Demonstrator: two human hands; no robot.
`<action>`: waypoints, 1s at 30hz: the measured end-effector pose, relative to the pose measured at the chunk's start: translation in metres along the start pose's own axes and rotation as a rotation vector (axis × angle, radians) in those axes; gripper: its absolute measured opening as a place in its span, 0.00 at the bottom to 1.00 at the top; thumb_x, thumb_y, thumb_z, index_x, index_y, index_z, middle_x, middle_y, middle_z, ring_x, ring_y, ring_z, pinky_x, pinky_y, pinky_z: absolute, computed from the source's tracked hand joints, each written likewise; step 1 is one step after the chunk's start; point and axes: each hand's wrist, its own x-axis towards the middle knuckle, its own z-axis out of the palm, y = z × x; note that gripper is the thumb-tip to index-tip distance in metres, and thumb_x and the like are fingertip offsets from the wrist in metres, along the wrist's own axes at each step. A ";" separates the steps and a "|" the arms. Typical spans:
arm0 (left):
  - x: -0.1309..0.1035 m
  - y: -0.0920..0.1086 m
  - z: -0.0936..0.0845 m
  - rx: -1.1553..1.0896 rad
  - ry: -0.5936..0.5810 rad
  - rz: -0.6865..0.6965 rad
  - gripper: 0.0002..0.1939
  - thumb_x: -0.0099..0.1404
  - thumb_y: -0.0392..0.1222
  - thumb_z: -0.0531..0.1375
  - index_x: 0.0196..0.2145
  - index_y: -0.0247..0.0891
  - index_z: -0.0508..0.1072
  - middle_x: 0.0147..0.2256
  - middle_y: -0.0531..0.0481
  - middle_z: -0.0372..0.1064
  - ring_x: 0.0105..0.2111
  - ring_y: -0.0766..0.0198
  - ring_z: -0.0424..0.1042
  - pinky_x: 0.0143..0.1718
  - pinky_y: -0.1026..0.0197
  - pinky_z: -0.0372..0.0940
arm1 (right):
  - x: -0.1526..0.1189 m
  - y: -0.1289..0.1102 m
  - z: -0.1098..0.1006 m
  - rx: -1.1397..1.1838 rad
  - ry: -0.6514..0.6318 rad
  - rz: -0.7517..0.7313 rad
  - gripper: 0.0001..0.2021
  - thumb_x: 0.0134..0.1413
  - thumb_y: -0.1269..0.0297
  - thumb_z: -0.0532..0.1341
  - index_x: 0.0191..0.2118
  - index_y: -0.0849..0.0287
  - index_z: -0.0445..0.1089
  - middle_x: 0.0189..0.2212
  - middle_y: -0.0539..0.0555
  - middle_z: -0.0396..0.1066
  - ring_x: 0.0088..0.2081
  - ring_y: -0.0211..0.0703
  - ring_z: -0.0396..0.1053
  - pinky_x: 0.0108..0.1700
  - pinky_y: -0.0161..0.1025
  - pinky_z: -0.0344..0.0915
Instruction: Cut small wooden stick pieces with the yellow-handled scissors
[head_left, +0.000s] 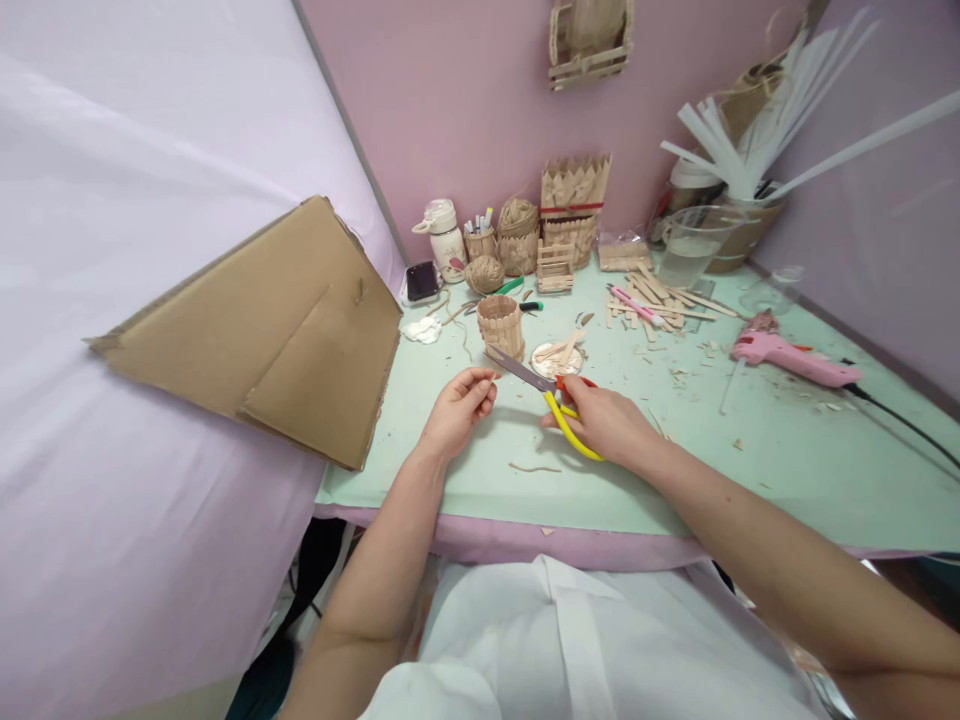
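Observation:
My right hand (600,415) is wrapped round the yellow and red handles of a pair of scissors (566,425). The blades point up and left, their tips close to the fingers of my left hand (461,408). Those fingers are pinched together on something too small to make out. Just behind the blade tips stands a small round cup of wooden sticks (500,328). A white round dish (556,360) with stick pieces lies behind the scissors. A short piece of twine (534,468) rests on the table nearer to me.
A cardboard sheet (315,330) leans at the left. Wooden sticks (656,300) lie scattered at the back right, near a pink glue gun (799,358) with a black cord. Along the back stand a white bottle (448,243) and twine balls (484,273).

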 end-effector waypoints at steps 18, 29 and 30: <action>-0.001 0.003 0.003 -0.065 0.079 -0.047 0.09 0.55 0.42 0.59 0.34 0.35 0.69 0.23 0.55 0.60 0.20 0.76 0.55 0.20 0.69 0.49 | 0.002 -0.001 -0.002 0.106 0.018 0.062 0.13 0.53 0.50 0.53 0.36 0.54 0.58 0.36 0.54 0.73 0.30 0.44 0.68 0.25 0.35 0.51; 0.001 -0.002 -0.001 -0.013 0.046 -0.012 0.12 0.54 0.44 0.62 0.34 0.35 0.71 0.33 0.45 0.74 0.36 0.61 0.73 0.43 0.57 0.63 | 0.001 -0.003 0.000 0.027 0.017 0.046 0.17 0.54 0.47 0.52 0.40 0.55 0.59 0.34 0.54 0.72 0.31 0.46 0.69 0.25 0.35 0.50; 0.001 -0.002 0.000 -0.022 0.040 -0.016 0.12 0.54 0.44 0.63 0.34 0.35 0.71 0.34 0.45 0.74 0.37 0.61 0.73 0.44 0.56 0.63 | 0.000 -0.003 0.001 0.003 0.016 0.034 0.17 0.54 0.46 0.52 0.41 0.55 0.59 0.34 0.54 0.73 0.32 0.47 0.69 0.25 0.36 0.50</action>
